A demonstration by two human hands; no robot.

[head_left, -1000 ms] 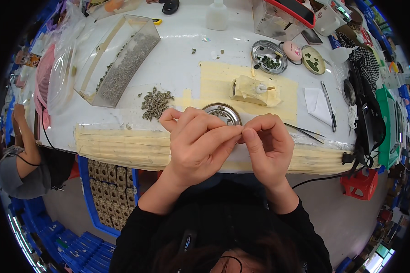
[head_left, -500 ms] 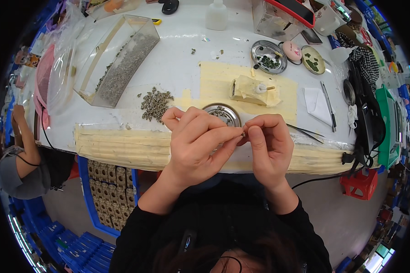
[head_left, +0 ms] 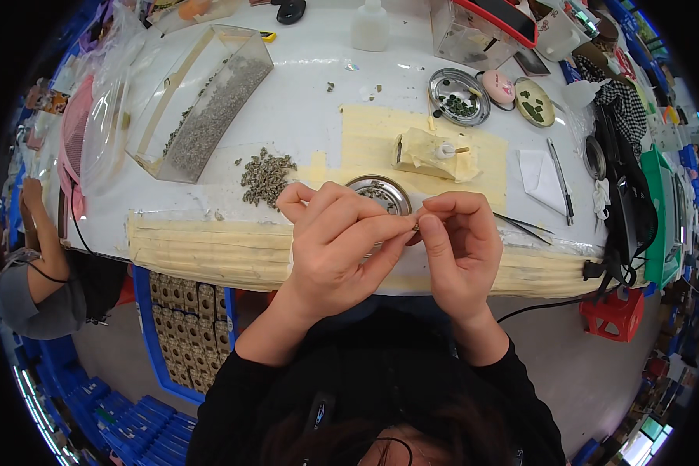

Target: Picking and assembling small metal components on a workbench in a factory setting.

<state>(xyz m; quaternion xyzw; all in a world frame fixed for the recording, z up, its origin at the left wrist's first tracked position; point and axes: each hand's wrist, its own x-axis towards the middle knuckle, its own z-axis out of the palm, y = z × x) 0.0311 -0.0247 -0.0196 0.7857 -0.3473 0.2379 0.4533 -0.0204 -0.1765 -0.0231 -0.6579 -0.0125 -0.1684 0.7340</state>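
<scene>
The left hand [head_left: 338, 248] pinches a tiny piece [head_left: 416, 227] against the right hand [head_left: 464, 252], presumably for fine control; the right's grip is unclear. A metal dish [head_left: 402, 196] lies just beyond, probably for reach.

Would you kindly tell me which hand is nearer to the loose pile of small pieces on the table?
Left: in the picture, the left hand is just below and right of the pile; the right hand is farther right.

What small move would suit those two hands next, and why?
Perhaps steady the left hand while the right hand gently adjusts the tiny piece: both hands' fingertips come together there, covering most of it.
</scene>
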